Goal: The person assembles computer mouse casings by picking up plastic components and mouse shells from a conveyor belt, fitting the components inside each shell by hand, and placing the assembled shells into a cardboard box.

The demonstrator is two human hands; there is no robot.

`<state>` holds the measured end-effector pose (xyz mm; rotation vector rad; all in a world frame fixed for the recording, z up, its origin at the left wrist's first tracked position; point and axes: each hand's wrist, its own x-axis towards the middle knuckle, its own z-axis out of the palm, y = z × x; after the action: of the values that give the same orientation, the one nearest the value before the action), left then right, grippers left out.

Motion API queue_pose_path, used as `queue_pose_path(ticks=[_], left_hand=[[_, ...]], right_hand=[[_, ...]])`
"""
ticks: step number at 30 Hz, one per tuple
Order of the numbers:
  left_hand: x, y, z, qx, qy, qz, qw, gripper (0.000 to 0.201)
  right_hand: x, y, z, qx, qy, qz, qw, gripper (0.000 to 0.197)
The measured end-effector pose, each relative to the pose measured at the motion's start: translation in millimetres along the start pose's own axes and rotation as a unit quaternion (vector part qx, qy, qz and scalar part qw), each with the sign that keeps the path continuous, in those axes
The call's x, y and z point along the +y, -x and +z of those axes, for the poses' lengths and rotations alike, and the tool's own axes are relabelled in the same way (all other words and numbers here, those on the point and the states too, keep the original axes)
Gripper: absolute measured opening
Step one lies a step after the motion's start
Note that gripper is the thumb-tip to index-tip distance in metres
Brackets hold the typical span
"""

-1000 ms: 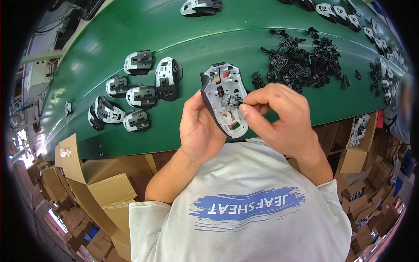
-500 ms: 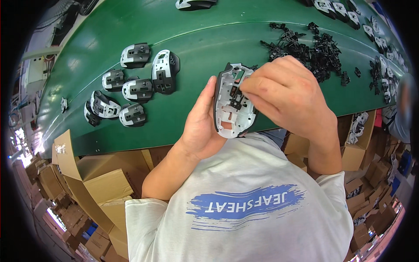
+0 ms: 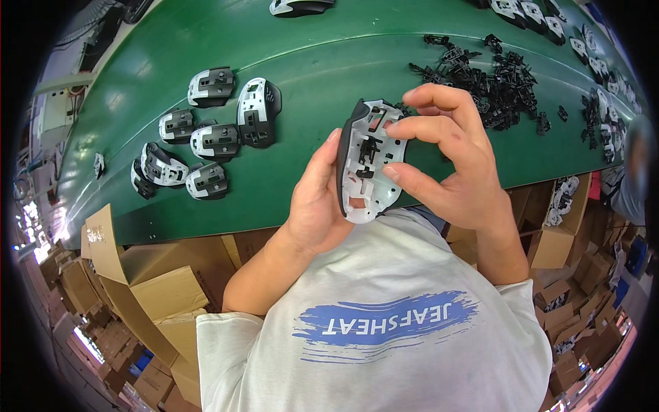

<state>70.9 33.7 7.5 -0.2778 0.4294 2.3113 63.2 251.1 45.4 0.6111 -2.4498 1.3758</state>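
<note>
A computer mouse shell [image 3: 376, 199], white inside with a dark outer edge, is tilted up with its hollow side showing. My left hand [image 3: 317, 202] grips it from the left, the thumb along the dark edge and the other fingers hidden beneath. Inside the shell lies a small black plastic bracket [image 3: 368, 152], seated along the middle. My right hand [image 3: 458, 158] is open at the shell's right side, thumb and fingers spread apart. Its thumb and index fingertips are over the shell's right rim; whether they touch it I cannot tell.
Several grey-and-white mouse shells [image 3: 215, 141] lie on the green table [image 3: 322, 69] to the left. A heap of black plastic brackets [image 3: 504, 86] is at the right, with more shells [image 3: 535, 17] beyond. Open cardboard boxes [image 3: 171, 292] stand below the table edge.
My right hand has opened from a pinch over the bracket and drawn back to the shell's right rim. The bracket now lies uncovered, and the shell has turned slightly.
</note>
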Motion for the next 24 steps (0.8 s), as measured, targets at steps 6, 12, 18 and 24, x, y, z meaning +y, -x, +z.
queue_pose_path(ticks=[6,12,18,24], left_hand=[[-2.7,-1.5,21.3,0.12,-0.129,0.014,0.984,0.064],[-19.2,13.0,19.0,0.06,-0.359,0.113,0.925,0.069],[-17.9,18.9,5.5,0.074,-0.547,0.163,0.818,0.071],[-16.3,19.8,1.6,0.0,-0.713,0.369,0.596,0.066]], right_hand=[[6.3,18.6,21.7,0.044,-0.182,0.156,0.97,0.034],[8.3,17.5,20.3,0.049,-0.155,0.189,0.968,0.037],[-3.1,23.0,25.0,0.034,-0.376,0.254,0.89,0.053],[7.1,27.6,8.0,-0.026,-0.166,0.046,0.985,0.045]])
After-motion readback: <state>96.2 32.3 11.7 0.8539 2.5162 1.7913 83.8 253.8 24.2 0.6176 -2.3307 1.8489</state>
